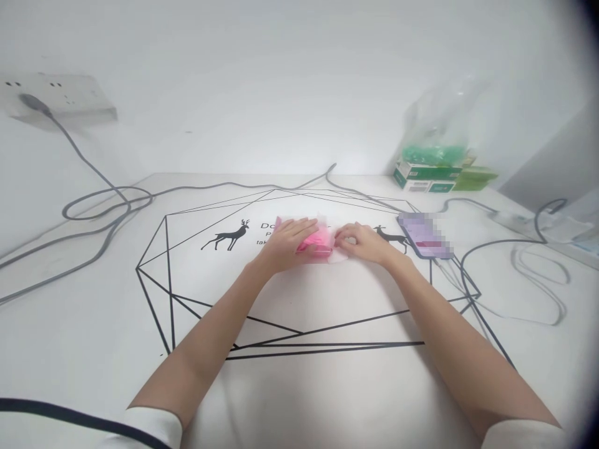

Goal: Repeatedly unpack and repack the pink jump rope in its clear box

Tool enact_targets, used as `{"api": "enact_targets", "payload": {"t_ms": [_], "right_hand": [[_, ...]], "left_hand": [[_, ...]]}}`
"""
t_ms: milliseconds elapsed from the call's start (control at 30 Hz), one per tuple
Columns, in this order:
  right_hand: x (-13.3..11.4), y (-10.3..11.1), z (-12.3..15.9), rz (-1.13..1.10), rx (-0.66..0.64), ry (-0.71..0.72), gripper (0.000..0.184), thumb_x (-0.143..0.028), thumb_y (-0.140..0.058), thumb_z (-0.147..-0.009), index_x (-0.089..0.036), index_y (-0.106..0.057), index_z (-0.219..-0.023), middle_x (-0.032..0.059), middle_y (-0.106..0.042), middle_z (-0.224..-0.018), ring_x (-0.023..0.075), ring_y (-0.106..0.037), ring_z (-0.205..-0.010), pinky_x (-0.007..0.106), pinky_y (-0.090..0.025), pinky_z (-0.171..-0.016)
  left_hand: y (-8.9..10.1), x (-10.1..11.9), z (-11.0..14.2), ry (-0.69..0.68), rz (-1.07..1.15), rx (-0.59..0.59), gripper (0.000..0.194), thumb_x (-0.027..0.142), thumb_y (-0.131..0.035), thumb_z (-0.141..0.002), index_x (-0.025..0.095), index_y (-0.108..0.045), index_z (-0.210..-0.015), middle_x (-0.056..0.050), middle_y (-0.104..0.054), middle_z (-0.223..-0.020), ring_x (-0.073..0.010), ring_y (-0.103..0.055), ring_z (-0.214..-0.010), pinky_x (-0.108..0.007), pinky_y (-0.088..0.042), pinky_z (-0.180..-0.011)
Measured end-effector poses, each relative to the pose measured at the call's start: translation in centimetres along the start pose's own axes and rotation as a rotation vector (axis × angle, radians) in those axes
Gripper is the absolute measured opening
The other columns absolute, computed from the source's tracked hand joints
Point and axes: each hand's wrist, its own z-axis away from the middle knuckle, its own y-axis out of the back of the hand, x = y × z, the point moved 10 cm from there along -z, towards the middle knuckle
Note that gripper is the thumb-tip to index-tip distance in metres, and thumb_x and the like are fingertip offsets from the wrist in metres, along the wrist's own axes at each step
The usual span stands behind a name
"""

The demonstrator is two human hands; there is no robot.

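A small bright pink packet (319, 243) in what looks like clear plastic lies on the white table mat, between my hands. My left hand (289, 242) covers its left part, fingers laid over the top and thumb by the near edge, gripping it against the mat. At the right end, my right hand (362, 242) has its fingers curled in a pinch on the see-through wrapper edge (337, 254). What exactly is inside the packet is too blurred to make out.
A phone (425, 236) lies right of my right hand. Green-and-white boxes (428, 178) and a clear plastic bag (442, 118) stand at the back right. Grey cables (210, 186) run along the back and left, with a cable loop (468, 262) at right. A wall socket (60, 93) is at left.
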Motion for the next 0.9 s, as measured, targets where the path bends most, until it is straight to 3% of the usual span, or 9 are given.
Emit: {"api": "enact_targets", "payload": {"t_ms": [167,300,367,467,600,767,900], "right_hand": [[-0.9,0.2,0.6,-0.023,-0.138,0.012,0.026,-0.033,-0.051,-0.089,-0.026,-0.075,-0.085,0.0002,-0.074,-0.102,0.0221,-0.067,-0.096,0.065,-0.003,-0.119],[-1.3,0.0,0.9,-0.062,-0.204,0.013,0.025,-0.044,-0.057,-0.088,-0.029,-0.076,-0.096,-0.0002,-0.073,-0.113,0.0259,-0.067,-0.104,0.066,0.000,-0.119],[-1.3,-0.1,0.9,-0.047,-0.187,0.003,0.032,-0.052,-0.062,-0.085,-0.031,-0.075,-0.104,0.0007,-0.071,-0.122,0.0290,-0.065,-0.111,0.064,-0.004,-0.120],[-1.2,-0.6,0.7,-0.003,-0.151,-0.013,0.055,-0.062,-0.067,-0.078,-0.032,-0.068,-0.124,0.0033,-0.065,-0.134,0.0338,-0.061,-0.120,0.056,-0.019,-0.121],[-1.4,-1.2,0.6,0.092,-0.096,0.001,0.077,-0.071,-0.067,-0.074,-0.027,-0.059,-0.137,0.0083,-0.049,-0.151,0.0397,-0.050,-0.133,0.055,-0.026,-0.119],[-1.4,-1.6,0.6,0.127,-0.072,0.021,0.073,-0.063,-0.067,-0.080,-0.025,-0.055,-0.141,0.0091,-0.047,-0.152,0.0383,-0.048,-0.136,0.053,-0.027,-0.120],[-1.3,-1.2,0.9,0.034,-0.105,0.039,0.068,-0.056,-0.066,-0.083,-0.029,-0.052,-0.144,0.0046,-0.055,-0.146,0.0358,-0.052,-0.133,0.050,-0.034,-0.117]], "left_hand": [[-0.1,-0.1,-0.1,0.022,-0.009,-0.029,0.035,0.036,-0.045,-0.099,0.021,-0.063,-0.125,-0.009,-0.062,-0.136,-0.0245,-0.058,-0.125,-0.045,-0.042,-0.108],[-0.4,-0.4,-0.1,0.052,-0.008,-0.057,0.036,0.039,-0.044,-0.099,0.023,-0.063,-0.125,-0.009,-0.060,-0.138,-0.0253,-0.056,-0.127,-0.047,-0.040,-0.110],[-0.4,-0.4,-0.1,0.057,-0.008,-0.062,0.036,0.038,-0.044,-0.099,0.023,-0.064,-0.126,-0.009,-0.060,-0.139,-0.0254,-0.056,-0.127,-0.047,-0.041,-0.109],[-0.3,-0.2,-0.2,0.070,-0.016,-0.071,0.038,0.042,-0.047,-0.098,0.022,-0.064,-0.125,-0.010,-0.061,-0.137,-0.0265,-0.056,-0.127,-0.047,-0.040,-0.109],[0.0,0.5,-0.4,0.151,-0.072,-0.073,0.048,0.057,-0.056,-0.091,0.023,-0.064,-0.125,-0.010,-0.059,-0.140,-0.0322,-0.055,-0.125,-0.058,-0.033,-0.112],[0.1,2.7,-0.9,0.152,-0.163,-0.077,0.061,0.059,-0.064,-0.084,0.020,-0.059,-0.131,-0.013,-0.052,-0.146,-0.0365,-0.053,-0.126,-0.061,-0.028,-0.114],[-0.1,3.4,-1.0,0.121,-0.187,-0.092,0.058,0.045,-0.064,-0.086,0.018,-0.055,-0.136,-0.014,-0.049,-0.148,-0.0360,-0.052,-0.127,-0.059,-0.031,-0.113]]}}
